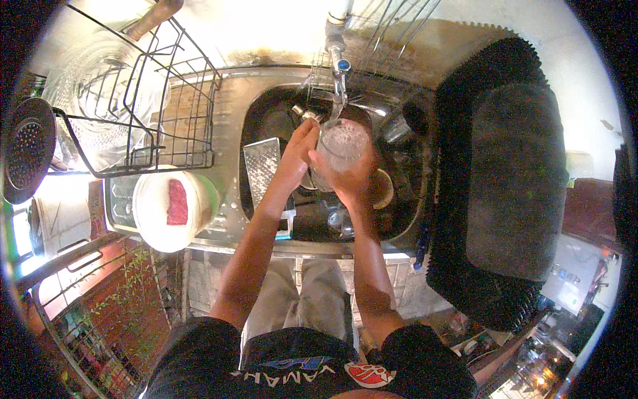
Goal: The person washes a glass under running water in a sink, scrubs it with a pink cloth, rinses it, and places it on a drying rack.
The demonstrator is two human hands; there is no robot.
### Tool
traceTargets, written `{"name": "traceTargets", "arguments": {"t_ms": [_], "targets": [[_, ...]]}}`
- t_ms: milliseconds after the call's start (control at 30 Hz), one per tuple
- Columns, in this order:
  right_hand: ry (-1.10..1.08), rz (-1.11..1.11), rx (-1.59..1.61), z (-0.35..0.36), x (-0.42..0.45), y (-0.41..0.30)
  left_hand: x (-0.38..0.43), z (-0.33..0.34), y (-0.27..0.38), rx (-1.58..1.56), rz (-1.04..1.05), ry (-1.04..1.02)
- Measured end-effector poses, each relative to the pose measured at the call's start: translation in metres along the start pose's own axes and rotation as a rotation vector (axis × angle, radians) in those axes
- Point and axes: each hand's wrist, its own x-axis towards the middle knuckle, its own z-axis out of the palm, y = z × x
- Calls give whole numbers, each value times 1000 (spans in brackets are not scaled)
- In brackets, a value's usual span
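Observation:
Under the metal faucet [339,75], my right hand [356,177] holds a clear drinking glass [341,142] over the sink. Its mouth faces up, and it looks wet or full of water. My left hand [301,144] is at the glass's left side, fingers bent; whether it grips the glass or another thing cannot be told. A metal grater [263,164] leans in the sink [416,219] left of my forearm, near a brush with blue bristles [285,227]. Beside my right wrist a round rim [384,189] shows. Other dishes lie dark and partly hidden below my hands.
A black wire dish rack [184,169] with clear containers stands on the left. In front of it is a white tub [149,214] with a red cloth or sponge [177,202] on top. A large black ridged object [513,184] borders the sink on the right.

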Motion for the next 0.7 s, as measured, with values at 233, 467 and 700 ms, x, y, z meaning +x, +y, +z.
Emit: {"name": "traceTargets", "arguments": {"t_ms": [233, 467, 700], "targets": [[-456, 99, -145, -47, -1, -27, 1, 12, 9, -55, -42, -323], [-733, 261, -273, -63, 1, -26, 0, 14, -12, 88, -159, -360], [-893, 722, -258, -53, 12, -30, 11, 13, -23, -15, -235, -285]]}}
